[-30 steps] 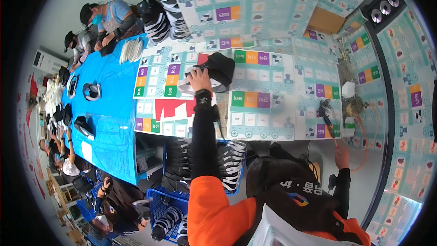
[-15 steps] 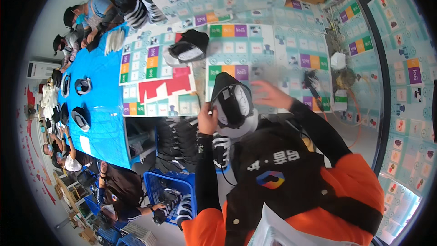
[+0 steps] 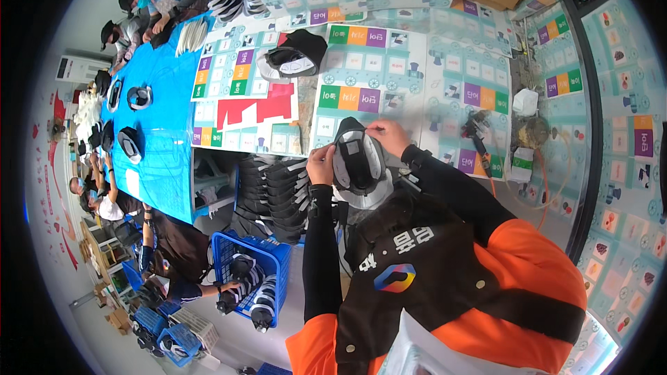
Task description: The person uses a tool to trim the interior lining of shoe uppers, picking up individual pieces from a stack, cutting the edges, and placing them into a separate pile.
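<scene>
A black cap (image 3: 358, 164) with a pale brim is tipped at the table's near edge, its inside facing up and white panels showing within. My left hand (image 3: 321, 165) is closed on the cap's left edge. Bent fingers of my right hand (image 3: 389, 136) pinch the cap's upper right edge. A second black cap (image 3: 306, 47) with a whitish brim lies farther back on the table, to the left.
Printed sheets cover the worktable (image 3: 410, 97). A black corded tool (image 3: 478, 136) lies at right. Left, a blue table (image 3: 163, 132) holds several caps; co-workers sit around it. Stacked caps (image 3: 271, 194) stand below the table's edge, near a blue basket (image 3: 283, 264) where a co-worker's hand reaches.
My right hand has come in from the right, where it was spread apart from the cap, and now grips its edge. My left hand stays on the cap. The whole view has shifted slightly.
</scene>
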Motion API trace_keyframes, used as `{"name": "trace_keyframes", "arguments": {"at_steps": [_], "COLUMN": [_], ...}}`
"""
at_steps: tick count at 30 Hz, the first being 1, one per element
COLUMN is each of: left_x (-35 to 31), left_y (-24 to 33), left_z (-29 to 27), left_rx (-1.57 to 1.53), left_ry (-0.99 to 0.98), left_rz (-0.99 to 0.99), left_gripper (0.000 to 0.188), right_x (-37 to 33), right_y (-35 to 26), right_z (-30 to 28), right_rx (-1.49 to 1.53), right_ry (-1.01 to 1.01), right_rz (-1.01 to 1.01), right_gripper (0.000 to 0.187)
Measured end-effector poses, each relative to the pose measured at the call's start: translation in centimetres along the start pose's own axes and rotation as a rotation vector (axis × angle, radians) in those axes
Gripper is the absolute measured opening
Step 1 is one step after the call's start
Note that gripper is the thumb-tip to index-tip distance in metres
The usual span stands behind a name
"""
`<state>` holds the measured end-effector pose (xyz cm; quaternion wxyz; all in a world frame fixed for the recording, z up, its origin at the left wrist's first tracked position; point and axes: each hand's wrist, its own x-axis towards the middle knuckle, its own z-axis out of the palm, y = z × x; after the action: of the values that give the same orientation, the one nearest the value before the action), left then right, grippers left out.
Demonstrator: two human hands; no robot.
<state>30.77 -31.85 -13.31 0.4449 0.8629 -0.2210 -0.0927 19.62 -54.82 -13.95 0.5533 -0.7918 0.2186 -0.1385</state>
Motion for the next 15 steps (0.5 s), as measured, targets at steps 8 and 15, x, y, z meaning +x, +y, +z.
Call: {"name": "trace_keyframes", "arguments": {"at_steps": [8,15], "left_x": [1.4,5.5], "left_y": [1.1,6.8], "left_z": [0.4,-5.1], "left_rx": [0.029,-0.838], "left_ry": [-0.013,-0.534], "left_rz": [-0.043,-0.561], "left_gripper": [0.029,0.033], "right_x": [1.7,1.3], "right_y": [-2.3,-6.9], "right_z": [-1.1,-4.9], "right_rx": [0.05,0.322], "right_ry": [-0.073,-0.288], "right_rz": [0.11,-0.146], "right_gripper": [0.018,0.055]}}
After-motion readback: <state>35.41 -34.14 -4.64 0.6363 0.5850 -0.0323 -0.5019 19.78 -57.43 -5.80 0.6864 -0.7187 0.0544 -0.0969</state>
